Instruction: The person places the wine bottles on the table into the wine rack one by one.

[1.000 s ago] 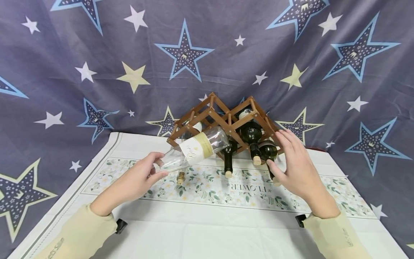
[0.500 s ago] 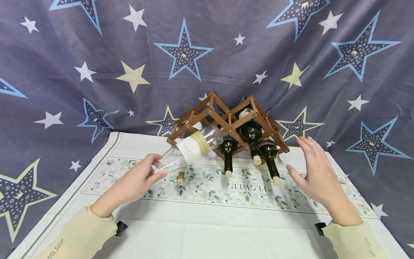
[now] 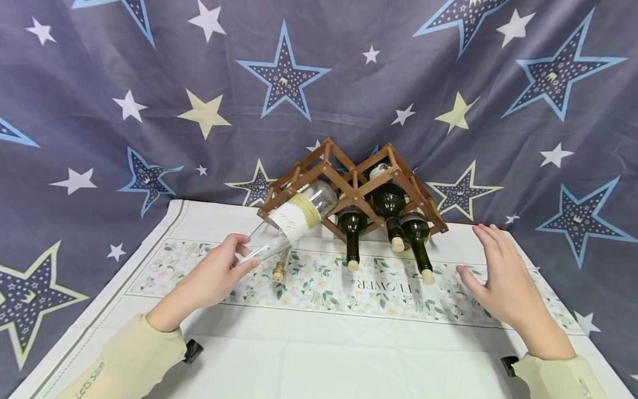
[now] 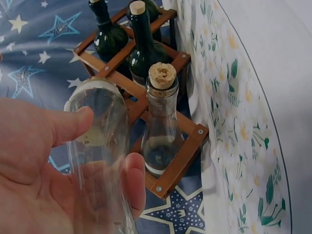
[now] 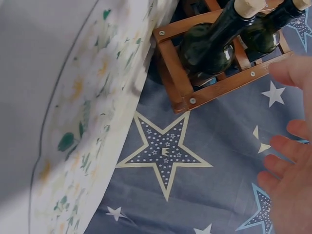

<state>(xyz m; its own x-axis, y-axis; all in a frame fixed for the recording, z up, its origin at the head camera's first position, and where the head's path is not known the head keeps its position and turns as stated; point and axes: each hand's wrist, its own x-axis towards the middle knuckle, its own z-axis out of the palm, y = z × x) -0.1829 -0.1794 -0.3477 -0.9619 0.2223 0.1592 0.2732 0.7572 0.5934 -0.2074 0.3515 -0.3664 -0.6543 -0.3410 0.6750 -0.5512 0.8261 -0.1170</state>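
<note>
My left hand [image 3: 214,272] grips a clear glass bottle [image 3: 295,217] with a white and gold label by its narrower end. The bottle tilts up and away, its wide base overlapping the left side of the wooden wine rack [image 3: 340,179] in the head view. In the left wrist view, thumb and fingers curl round the clear glass. Below it, another clear bottle [image 4: 163,114] with a cork lies in the rack's lower left slot. My right hand [image 3: 510,280] is held apart from the rack at the right, fingers extended and holding nothing.
Three corked dark green bottles lie in the rack, necks forward: one upper right [image 3: 389,200], one lower middle [image 3: 352,223], one lower right [image 3: 416,233]. A white tablecloth [image 3: 319,354] with a floral band covers the table. A star-patterned curtain [image 3: 349,111] hangs behind.
My right hand has moved from beside the lower right bottle outward to the right. The bottle in my left hand has shifted slightly up and left, base tilting higher against the rack.
</note>
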